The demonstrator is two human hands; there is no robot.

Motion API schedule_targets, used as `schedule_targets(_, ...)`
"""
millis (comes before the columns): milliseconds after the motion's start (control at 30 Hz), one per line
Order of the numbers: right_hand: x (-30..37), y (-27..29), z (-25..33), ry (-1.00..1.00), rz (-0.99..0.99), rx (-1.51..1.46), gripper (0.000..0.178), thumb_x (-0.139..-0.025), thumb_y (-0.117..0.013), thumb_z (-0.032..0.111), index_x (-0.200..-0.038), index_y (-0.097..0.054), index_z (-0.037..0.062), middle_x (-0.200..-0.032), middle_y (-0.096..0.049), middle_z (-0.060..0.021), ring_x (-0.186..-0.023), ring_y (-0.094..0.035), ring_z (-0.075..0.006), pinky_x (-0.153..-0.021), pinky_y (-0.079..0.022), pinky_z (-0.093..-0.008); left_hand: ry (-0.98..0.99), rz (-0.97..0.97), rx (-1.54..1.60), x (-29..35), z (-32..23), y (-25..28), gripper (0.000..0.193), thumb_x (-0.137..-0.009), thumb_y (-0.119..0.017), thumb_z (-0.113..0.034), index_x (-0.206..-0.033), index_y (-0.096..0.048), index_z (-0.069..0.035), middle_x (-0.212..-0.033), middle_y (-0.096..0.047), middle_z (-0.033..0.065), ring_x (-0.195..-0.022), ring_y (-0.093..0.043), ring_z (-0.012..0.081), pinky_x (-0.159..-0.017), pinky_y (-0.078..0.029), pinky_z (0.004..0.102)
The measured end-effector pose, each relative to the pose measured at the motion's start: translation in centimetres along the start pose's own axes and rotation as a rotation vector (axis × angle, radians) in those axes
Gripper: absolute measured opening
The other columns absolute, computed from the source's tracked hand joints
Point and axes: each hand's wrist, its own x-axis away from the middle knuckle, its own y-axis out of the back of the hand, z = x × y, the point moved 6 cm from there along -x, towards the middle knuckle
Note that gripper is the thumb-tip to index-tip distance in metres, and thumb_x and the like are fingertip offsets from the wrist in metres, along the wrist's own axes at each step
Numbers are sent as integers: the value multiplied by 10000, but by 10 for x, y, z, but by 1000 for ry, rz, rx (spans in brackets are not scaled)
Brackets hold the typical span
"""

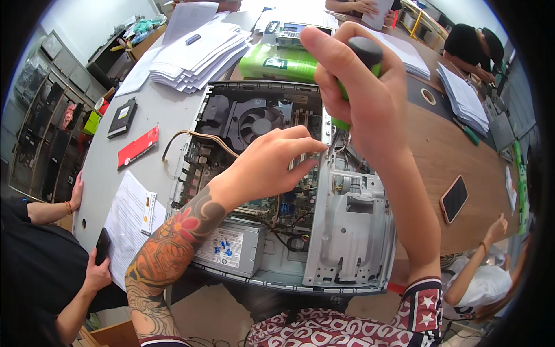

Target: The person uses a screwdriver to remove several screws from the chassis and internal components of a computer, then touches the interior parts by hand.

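Observation:
An opened desktop computer case (352, 231) lies flat before me, showing its black cooling fan (257, 124), circuit board, cables and a silver power supply (228, 246). My right hand (370, 87) is closed around a screwdriver (365, 52) with a green and black handle, held over the metal rail at the case's upper right. The screwdriver's tip is hidden. My left hand (277, 159) reaches over the board, its index fingertip at the rail's edge and its thumb apart from it. I see nothing between those fingers.
Paper stacks (196, 55) and a green package (277, 61) lie beyond the case. On the left are a black drive (122, 118) and a red packet (139, 147). A phone (454, 198) lies at right. Other people stand around the table; one at left holds a phone (102, 246).

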Motion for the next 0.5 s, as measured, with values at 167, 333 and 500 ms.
schedule_targets(167, -5, -6, -2, -39, 98, -27, 334, -900, -716, 219, -683, -487, 112, -515, -429, 48, -398, -308, -11, -376, -187, -218, 0, -36, 69, -2, 7, -2, 214, -854, -709, -19, -1068, -700, -19, -997, -686, 124, -841, -678, 285, -773, -535, 387)
schedule_targets(333, -3, -11, 1, 35, 123, 23, 293, -904, -718, 208, -714, -526, 96, -513, -435, 49, -405, -317, -6, -384, -195, -220, 14, -41, 94, -4, 4, -1, 174, -871, -683, -49, -1042, -698, -29, -950, -654, 118, -821, -657, 296, -743, -525, 394)
schedule_targets(500, 0, 20, -12, 88, -194, 51, 206, -919, -719, 212, -842, -577, 85, -637, -492, 40, -483, -394, -23, -446, -266, -209, 54, -3, 112, -5, 8, -4, 199, -856, -705, -15, -1055, -696, -18, -935, -659, 112, -810, -662, 274, -726, -529, 365)
